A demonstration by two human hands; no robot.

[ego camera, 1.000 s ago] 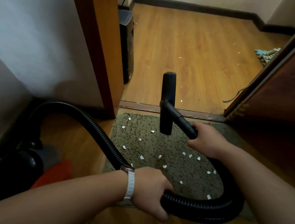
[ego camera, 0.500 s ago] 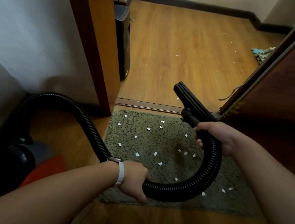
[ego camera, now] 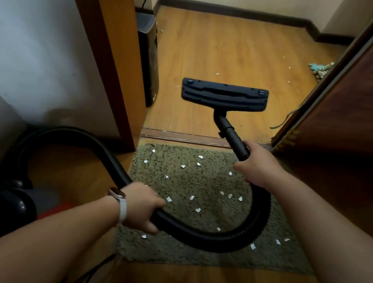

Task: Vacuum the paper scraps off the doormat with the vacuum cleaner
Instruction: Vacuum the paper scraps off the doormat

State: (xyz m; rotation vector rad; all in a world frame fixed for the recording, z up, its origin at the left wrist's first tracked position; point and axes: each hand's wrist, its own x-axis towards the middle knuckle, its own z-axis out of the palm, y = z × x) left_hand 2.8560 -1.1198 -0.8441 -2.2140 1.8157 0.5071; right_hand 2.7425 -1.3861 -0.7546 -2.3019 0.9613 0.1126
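Observation:
A grey-green shaggy doormat (ego camera: 182,252) lies on the wooden floor before the doorway, with several white paper scraps (ego camera: 198,210) strewn over it. My right hand (ego camera: 258,167) grips the black tube of the vacuum just behind the floor nozzle (ego camera: 224,95). The wide nozzle hangs in the air beyond the mat, its underside turned toward me. My left hand (ego camera: 142,207) grips the ribbed black hose (ego camera: 252,228), which loops over the mat between both hands. The vacuum body (ego camera: 11,205), black with red, sits in shadow at the lower left.
A wooden door frame (ego camera: 110,63) and white wall close in the left side; a dark brown door (ego camera: 358,95) stands at the right. A black box-like appliance (ego camera: 147,57) sits past the frame. More scraps and a cloth (ego camera: 321,69) lie on the far floor.
The nozzle has turned from edge-on to broadside, facing me, and risen farther out over the doorway. My right hand shifted right and forward; the hose loop widened over the mat.

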